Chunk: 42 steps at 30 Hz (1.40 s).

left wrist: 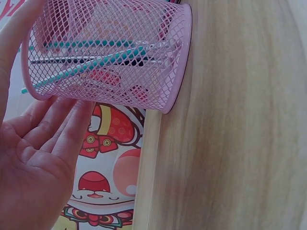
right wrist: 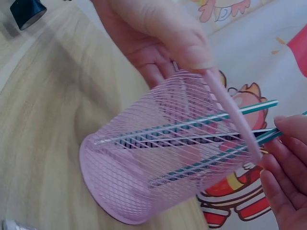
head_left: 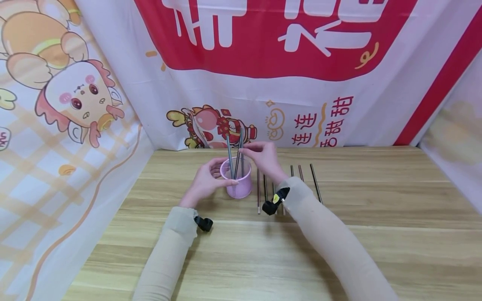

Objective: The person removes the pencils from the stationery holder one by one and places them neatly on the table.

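Observation:
A pink mesh pen cup (head_left: 241, 190) stands upright on the table. My left hand (head_left: 205, 180) grips it, thumb over the near rim and fingers along the far left side. Inside lean a few pencils: one green-and-white pencil (right wrist: 175, 126) and a black one (right wrist: 184, 140) show through the mesh in the right wrist view. Above the rim, my right hand (head_left: 264, 158) pinches a green pencil (right wrist: 204, 164) between thumb and fingers; its lower end is inside the cup.
Right of the cup lie several pencils in a loose row, among them a reddish one (head_left: 258, 194) and a dark one (head_left: 315, 182), some partly hidden under the right forearm. A printed cloth (head_left: 226, 100) hangs behind the table's back edge.

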Each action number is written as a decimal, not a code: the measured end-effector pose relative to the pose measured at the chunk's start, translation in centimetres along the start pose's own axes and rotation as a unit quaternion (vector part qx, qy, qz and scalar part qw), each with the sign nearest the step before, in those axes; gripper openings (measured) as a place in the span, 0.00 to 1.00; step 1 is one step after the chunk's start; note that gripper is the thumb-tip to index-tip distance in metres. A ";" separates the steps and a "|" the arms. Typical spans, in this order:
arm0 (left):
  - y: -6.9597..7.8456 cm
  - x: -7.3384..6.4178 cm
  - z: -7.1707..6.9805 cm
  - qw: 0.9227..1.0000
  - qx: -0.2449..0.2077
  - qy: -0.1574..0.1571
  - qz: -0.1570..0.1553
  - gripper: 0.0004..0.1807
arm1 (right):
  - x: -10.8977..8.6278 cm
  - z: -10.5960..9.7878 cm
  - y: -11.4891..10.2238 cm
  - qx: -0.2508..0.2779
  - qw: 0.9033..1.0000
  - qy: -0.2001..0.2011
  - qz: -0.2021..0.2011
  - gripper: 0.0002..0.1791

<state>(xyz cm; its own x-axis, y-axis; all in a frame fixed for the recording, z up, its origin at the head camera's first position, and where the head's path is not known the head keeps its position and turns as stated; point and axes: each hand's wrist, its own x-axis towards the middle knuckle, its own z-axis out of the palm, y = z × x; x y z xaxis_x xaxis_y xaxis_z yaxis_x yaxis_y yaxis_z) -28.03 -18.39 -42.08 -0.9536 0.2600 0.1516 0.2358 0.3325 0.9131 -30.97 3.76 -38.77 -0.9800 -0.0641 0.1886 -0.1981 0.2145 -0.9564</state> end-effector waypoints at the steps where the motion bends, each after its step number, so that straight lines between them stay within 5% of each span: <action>1: 0.0 0.0 0.0 1.000 -0.001 -0.001 -0.001 0.46 | 0.0 -0.3 -0.1 0.004 1.000 0.003 0.003 0.15; 10: 0.0 0.0 0.1 1.000 -0.003 0.002 -0.004 0.46 | 0.0 -2.7 -1.8 0.080 0.996 0.030 0.031 0.19; 18: 0.0 -0.1 0.1 1.000 0.002 0.005 -0.002 0.47 | 0.0 -5.2 -3.1 0.161 0.985 0.064 0.001 0.20; 26: 0.1 0.0 0.1 1.000 -0.002 0.005 -0.004 0.47 | -0.9 -8.4 -2.7 0.161 0.983 0.084 0.002 0.26; 36: 0.3 -0.2 0.2 1.000 0.005 0.009 -0.009 0.46 | -2.2 -12.4 0.2 0.115 0.986 0.116 0.024 0.26; 42: 0.4 -0.2 0.3 1.000 0.011 0.014 -0.013 0.45 | -3.1 -14.8 2.6 0.076 0.991 0.100 0.049 0.26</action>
<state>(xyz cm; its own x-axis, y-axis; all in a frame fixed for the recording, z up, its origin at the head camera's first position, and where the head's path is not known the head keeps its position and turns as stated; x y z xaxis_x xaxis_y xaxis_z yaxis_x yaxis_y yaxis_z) -27.69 -18.07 -41.82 -0.9643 0.2262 0.1378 0.2139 0.3585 0.9087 -28.70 18.94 -38.52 -0.9820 0.1472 0.1184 -0.1106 0.0601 -0.9920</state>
